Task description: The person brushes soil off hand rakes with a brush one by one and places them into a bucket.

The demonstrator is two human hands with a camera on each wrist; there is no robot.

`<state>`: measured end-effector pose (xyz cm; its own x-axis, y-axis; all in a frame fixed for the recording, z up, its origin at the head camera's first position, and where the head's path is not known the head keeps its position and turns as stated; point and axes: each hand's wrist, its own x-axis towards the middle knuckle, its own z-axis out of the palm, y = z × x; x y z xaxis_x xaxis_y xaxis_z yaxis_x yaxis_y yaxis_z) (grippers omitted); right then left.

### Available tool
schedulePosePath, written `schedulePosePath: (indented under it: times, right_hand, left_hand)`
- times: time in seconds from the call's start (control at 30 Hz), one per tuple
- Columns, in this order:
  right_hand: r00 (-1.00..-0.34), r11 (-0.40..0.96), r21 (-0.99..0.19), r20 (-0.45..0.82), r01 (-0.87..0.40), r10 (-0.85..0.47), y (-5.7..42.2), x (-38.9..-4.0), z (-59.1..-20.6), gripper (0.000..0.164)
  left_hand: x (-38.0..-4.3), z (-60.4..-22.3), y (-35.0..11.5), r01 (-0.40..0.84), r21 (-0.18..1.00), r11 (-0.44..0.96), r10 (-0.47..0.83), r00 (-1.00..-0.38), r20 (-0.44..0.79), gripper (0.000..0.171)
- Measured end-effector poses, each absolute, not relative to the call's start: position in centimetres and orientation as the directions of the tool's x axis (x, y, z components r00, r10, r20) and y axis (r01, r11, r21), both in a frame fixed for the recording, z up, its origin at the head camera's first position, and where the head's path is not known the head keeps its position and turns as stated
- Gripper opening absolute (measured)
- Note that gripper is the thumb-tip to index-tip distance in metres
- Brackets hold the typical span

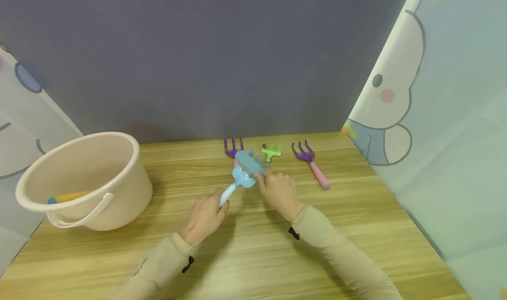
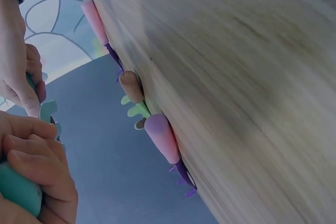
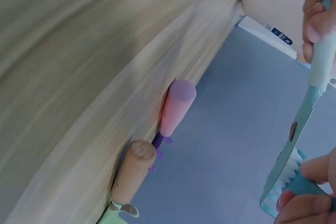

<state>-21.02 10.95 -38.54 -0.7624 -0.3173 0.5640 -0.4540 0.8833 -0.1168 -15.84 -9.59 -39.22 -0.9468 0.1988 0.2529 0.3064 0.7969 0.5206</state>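
My left hand [image 1: 203,216] grips the pale blue handle of a small light-blue hand rake [image 1: 242,177], held up above the table with its tines pointing away. My right hand [image 1: 280,192] pinches a blue brush [image 1: 247,161] across the rake's head. In the right wrist view, the brush's white bristles [image 3: 290,171] touch the rake's head. Beyond the hands lie a purple rake [image 1: 233,153] with a pink handle, partly hidden in the head view, and a small green rake [image 1: 272,151] whose wooden handle [image 3: 134,171] shows from the right wrist. Another purple rake [image 1: 318,176] lies to the right.
A cream bucket [image 1: 138,194] with a handle stands on the left of the wooden table [image 1: 253,264]. Inside it lies a yellow stick-like thing [image 1: 73,197] with a blue end. A dark grey panel [image 1: 222,62] rises behind the table, with cartoon-printed sheets on both sides.
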Motion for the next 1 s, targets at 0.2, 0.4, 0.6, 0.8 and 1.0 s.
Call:
schedulePosePath:
  times: [0.2,0.4,0.6,0.8,1.0]
  right_hand:
    - [-0.819,0.856,-0.214,0.467,-0.471,-0.333,10.55,-20.53,-38.25,0.034]
    - [-0.846,0.826,-0.290,0.396,-0.484,-0.357,10.54,-20.45,-37.99,0.035]
    - [-0.867,0.763,-0.419,0.316,-0.492,-0.386,10.69,-20.49,-37.93,0.034]
    - [-0.912,0.696,-0.595,0.187,-0.401,-0.366,10.93,-20.60,-37.64,0.031]
    - [-0.920,0.636,-0.690,0.113,-0.345,-0.376,11.27,-20.87,-37.68,0.032]
  left_hand:
    - [-15.74,-39.39,-9.88,0.312,0.512,0.800,0.204,-0.945,0.257,0.021]
    - [-15.85,-39.37,-10.06,0.311,0.504,0.806,0.210,-0.946,0.248,0.023]
    - [-15.81,-39.44,-10.17,0.309,0.501,0.809,0.218,-0.948,0.233,0.025]
    - [-15.89,-39.51,-10.18,0.312,0.509,0.802,0.221,-0.947,0.232,0.026]
    - [-15.97,-39.45,-10.20,0.305,0.510,0.804,0.221,-0.950,0.220,0.024]
